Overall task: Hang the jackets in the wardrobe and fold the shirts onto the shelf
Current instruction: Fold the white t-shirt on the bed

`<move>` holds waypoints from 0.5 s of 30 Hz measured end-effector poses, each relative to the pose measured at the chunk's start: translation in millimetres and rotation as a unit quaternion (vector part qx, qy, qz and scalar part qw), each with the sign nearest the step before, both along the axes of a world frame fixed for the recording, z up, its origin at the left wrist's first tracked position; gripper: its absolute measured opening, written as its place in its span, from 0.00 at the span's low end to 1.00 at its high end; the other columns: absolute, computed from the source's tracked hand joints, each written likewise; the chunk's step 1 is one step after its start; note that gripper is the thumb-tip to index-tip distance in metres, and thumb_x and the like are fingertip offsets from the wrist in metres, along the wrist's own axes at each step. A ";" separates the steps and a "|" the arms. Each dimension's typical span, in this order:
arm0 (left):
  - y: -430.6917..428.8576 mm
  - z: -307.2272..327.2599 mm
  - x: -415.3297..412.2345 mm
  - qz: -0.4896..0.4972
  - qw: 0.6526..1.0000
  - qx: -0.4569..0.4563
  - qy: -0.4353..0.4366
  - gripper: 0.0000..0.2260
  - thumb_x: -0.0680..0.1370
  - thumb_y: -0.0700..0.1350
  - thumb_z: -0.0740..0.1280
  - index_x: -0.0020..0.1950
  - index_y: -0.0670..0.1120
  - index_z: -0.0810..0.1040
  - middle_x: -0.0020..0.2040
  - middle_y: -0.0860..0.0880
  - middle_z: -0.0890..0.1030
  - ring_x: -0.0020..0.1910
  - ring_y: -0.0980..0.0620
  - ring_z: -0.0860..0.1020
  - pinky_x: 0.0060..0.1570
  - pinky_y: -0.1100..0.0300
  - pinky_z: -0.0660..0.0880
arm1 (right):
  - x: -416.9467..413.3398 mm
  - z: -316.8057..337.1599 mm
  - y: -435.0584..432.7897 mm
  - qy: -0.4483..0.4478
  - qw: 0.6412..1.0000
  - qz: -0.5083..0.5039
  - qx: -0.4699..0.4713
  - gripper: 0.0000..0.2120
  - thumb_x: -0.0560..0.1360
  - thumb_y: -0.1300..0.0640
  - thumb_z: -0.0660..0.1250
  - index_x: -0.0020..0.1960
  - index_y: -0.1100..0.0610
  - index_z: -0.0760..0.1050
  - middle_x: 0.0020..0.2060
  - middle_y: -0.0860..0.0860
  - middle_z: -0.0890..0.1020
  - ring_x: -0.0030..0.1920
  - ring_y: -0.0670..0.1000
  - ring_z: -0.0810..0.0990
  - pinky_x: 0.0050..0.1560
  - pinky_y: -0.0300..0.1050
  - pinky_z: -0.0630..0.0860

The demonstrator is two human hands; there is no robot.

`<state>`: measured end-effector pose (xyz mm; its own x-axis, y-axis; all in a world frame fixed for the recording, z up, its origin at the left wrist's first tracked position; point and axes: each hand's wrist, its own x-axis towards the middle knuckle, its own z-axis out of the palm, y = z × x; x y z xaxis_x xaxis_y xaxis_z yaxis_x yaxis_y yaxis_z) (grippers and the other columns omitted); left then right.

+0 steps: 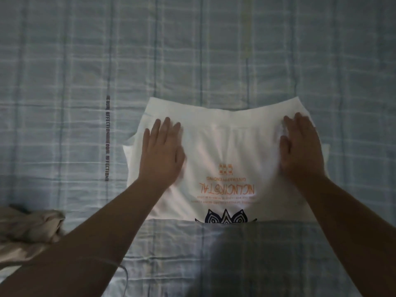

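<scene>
A folded white shirt [225, 159] with orange print lies flat on the bed [214, 50], which is covered in pale blue checked cloth. The left hand [162, 151] and right hand [302, 148] both press flat on the shirt, fingers spread, gripping nothing. A crumpled beige garment [30, 228] lies at the left edge.

Shirt [225, 159] lies mid-frame on the bed [64, 61]; both hands [162, 151] [302, 146] lie flat on it; cloth [27, 230] lower left.
</scene>
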<state>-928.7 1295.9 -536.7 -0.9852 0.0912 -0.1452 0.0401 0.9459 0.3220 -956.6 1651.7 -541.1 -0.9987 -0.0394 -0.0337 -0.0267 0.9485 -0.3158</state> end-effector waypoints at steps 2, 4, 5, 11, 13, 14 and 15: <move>1.0 -5.4 21.7 0.016 0.998 -0.045 -0.031 0.26 0.81 0.53 0.52 0.79 0.47 0.58 0.79 0.40 0.57 0.79 0.40 0.52 0.76 0.39 0.48 | 6.1 -8.3 5.6 -0.050 0.995 -0.014 0.084 0.27 0.80 0.49 0.51 0.77 0.56 0.61 0.77 0.59 0.62 0.77 0.60 0.58 0.76 0.59 0.52; -6.1 -13.8 42.1 0.033 0.996 -0.063 -0.051 0.27 0.82 0.55 0.51 0.80 0.50 0.56 0.80 0.42 0.54 0.80 0.41 0.49 0.76 0.39 0.47 | 10.1 -14.9 9.3 -0.083 0.990 -0.022 0.110 0.28 0.80 0.47 0.48 0.79 0.52 0.56 0.78 0.57 0.58 0.78 0.59 0.55 0.76 0.61 0.49; -10.6 -17.3 49.8 0.039 0.996 -0.063 -0.057 0.27 0.82 0.56 0.50 0.80 0.50 0.56 0.81 0.43 0.54 0.80 0.43 0.49 0.76 0.39 0.47 | 10.9 -18.3 12.0 -0.086 0.990 -0.019 0.109 0.28 0.81 0.47 0.47 0.79 0.51 0.54 0.79 0.57 0.57 0.78 0.58 0.54 0.77 0.61 0.49; -19.1 -23.5 54.6 0.029 0.996 -0.059 -0.057 0.26 0.81 0.54 0.51 0.80 0.50 0.58 0.81 0.44 0.55 0.80 0.45 0.49 0.77 0.41 0.48 | 4.9 -20.6 16.5 -0.094 0.990 -0.009 0.100 0.28 0.81 0.46 0.46 0.80 0.52 0.53 0.79 0.57 0.55 0.79 0.58 0.53 0.77 0.61 0.50; -19.2 -17.5 53.8 0.042 0.997 -0.027 -0.057 0.26 0.81 0.54 0.51 0.79 0.48 0.60 0.80 0.43 0.57 0.80 0.44 0.50 0.77 0.41 0.48 | 10.3 -12.2 12.1 -0.079 0.992 -0.013 0.096 0.28 0.81 0.48 0.48 0.79 0.55 0.55 0.79 0.58 0.57 0.78 0.59 0.54 0.76 0.63 0.50; -20.5 -13.0 55.9 0.043 0.998 -0.011 -0.050 0.27 0.81 0.54 0.51 0.79 0.46 0.61 0.80 0.42 0.57 0.80 0.44 0.51 0.77 0.41 0.48 | 15.6 -5.4 10.3 -0.068 0.994 -0.015 0.089 0.28 0.80 0.49 0.49 0.79 0.57 0.56 0.78 0.59 0.58 0.78 0.59 0.54 0.76 0.63 0.49; -22.7 -7.9 59.9 0.039 0.999 -0.003 -0.038 0.27 0.81 0.53 0.51 0.78 0.45 0.61 0.80 0.41 0.58 0.80 0.44 0.51 0.77 0.42 0.49 | 22.9 1.9 9.2 -0.054 0.995 -0.012 0.079 0.28 0.80 0.51 0.50 0.78 0.59 0.57 0.77 0.60 0.59 0.78 0.60 0.55 0.76 0.62 0.48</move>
<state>-868.8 1273.2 -544.6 -0.9756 0.0137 -0.2193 -0.0577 0.9471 0.3157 -933.7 1660.9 -539.2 -0.9895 -0.0012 -0.1444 0.0227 0.9863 -0.1632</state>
